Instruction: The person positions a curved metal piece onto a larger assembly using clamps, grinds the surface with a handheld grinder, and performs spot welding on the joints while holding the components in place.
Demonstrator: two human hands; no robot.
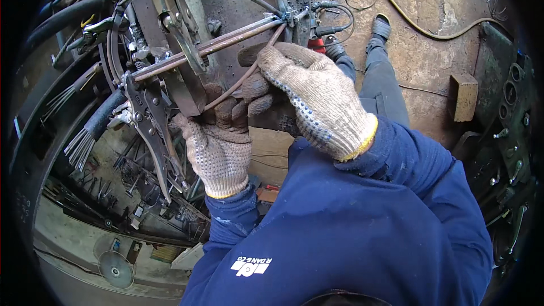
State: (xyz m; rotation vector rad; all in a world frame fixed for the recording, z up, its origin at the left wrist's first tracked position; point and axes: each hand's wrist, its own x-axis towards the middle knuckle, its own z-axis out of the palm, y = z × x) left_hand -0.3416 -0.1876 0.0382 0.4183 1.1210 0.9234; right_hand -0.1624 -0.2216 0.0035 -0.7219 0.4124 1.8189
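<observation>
Both my hands wear knitted work gloves with dark dots and yellow cuffs. A thin curved metal rod (229, 91) runs from a joint in a steel framework down to a flat steel bar. My right hand (317, 99) closes around the rod's middle, fingers curled over it. Below its lower end, my left hand (220, 150) has its darkened fingers bent up against the rod, partly hidden. A straight steel bar (212, 46) crosses the framework above. One pair of locking pliers (173, 20) clamps from the top; another pair of locking pliers (148, 119) hangs beside my left hand.
Welding rods (82, 150) stick out of a tube at left. Tools and metal scraps (136, 184) lie on a lower shelf, near a round disc (116, 270). A red tool (317, 45) sits by my feet. A hose (436, 35) crosses the floor; a metal block (464, 97) stands right.
</observation>
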